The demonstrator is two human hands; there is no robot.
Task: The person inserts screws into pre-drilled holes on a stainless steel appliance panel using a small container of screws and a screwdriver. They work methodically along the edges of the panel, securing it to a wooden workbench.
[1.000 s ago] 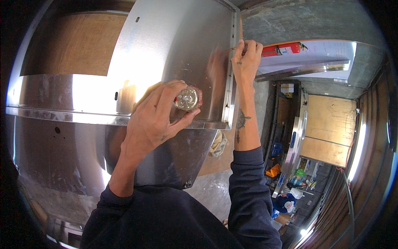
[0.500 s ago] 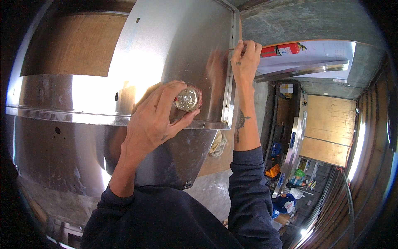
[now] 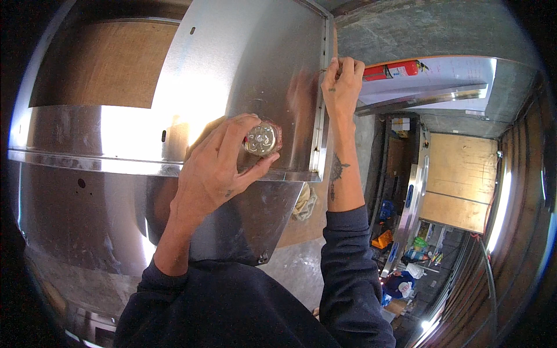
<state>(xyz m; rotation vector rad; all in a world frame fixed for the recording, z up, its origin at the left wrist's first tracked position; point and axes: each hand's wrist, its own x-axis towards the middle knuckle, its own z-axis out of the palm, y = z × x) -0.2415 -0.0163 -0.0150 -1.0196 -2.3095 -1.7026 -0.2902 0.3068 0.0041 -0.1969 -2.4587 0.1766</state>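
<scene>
My left hand (image 3: 212, 153) is wrapped round a small clear, round container (image 3: 261, 139) with red at its side. It is held against or just over the shiny sheet-metal panel (image 3: 272, 64), near its lower right corner; I cannot tell whether it touches. My right hand (image 3: 342, 84) is closed in a pinch at the panel's right edge, a narrow flange (image 3: 319, 130) with several small holes. Whatever sits between those fingertips is too small to make out.
Below the panel's lip hangs another metal sheet (image 3: 232, 226). A crumpled cloth (image 3: 304, 206) lies beside it. To the right are a red fire extinguisher (image 3: 400, 70), a long spirit level (image 3: 409, 197), an orange bin (image 3: 383, 239) and a person (image 3: 398, 285) among scattered items.
My right hand has shifted very slightly left, its fingertips closer against the flange. The left hand and the container have hardly moved.
</scene>
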